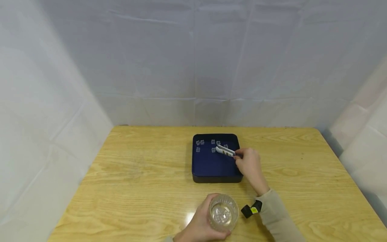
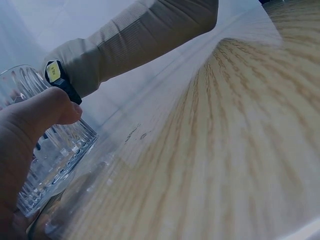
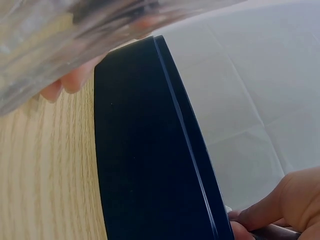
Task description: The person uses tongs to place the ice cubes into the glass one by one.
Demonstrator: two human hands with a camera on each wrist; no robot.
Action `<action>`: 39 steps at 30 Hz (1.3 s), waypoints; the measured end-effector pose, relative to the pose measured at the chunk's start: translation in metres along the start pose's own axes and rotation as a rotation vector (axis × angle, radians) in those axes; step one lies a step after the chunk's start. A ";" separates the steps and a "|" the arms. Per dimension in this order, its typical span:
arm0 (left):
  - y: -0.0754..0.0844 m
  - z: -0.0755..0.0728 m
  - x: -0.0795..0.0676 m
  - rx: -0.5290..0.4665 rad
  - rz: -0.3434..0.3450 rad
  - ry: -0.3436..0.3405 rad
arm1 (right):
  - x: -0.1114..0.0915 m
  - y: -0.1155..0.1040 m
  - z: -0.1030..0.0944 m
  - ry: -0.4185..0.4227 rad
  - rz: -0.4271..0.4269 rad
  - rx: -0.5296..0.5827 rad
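Observation:
My left hand (image 1: 199, 222) holds a clear ribbed glass (image 1: 224, 199) near the front of the table, its fingers and thumb round the side. Some clear pieces lie at the bottom of the glass; their kind is too small to tell. With my right hand (image 1: 249, 165) I grip white tongs (image 1: 225, 151) by the rear end. The tips reach over a dark blue square box (image 1: 211, 169), close to small clear pieces (image 1: 198, 149) scattered on its far half. Whether the tips hold a piece cannot be told. In the right wrist view the box side (image 3: 145, 140) hides the tips.
A wooden table (image 1: 136, 174) lies under everything. Pale sheets (image 1: 193, 67) hang at the back and both sides. A black strap with a yellow-marked device (image 1: 254, 210) is on my right wrist, close beside the glass.

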State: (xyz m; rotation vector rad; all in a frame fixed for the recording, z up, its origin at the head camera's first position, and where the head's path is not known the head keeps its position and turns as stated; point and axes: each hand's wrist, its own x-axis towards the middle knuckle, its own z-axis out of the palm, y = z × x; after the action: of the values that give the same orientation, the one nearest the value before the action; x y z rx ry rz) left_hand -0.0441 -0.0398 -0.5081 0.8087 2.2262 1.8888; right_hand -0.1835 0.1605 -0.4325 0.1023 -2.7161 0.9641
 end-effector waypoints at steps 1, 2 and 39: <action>0.000 0.000 0.000 0.000 0.000 0.000 | 0.000 0.000 0.000 0.005 -0.005 0.001; 0.000 0.000 0.000 0.002 0.001 0.001 | 0.000 0.001 0.000 0.009 -0.008 0.001; -0.003 0.001 0.001 0.020 0.025 0.009 | -0.029 -0.004 -0.046 0.043 0.048 0.210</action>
State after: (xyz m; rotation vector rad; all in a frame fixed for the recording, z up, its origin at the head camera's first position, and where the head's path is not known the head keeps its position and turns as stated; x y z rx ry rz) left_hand -0.0453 -0.0391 -0.5106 0.8362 2.2548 1.8878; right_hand -0.1451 0.1861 -0.4031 0.0544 -2.5820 1.2486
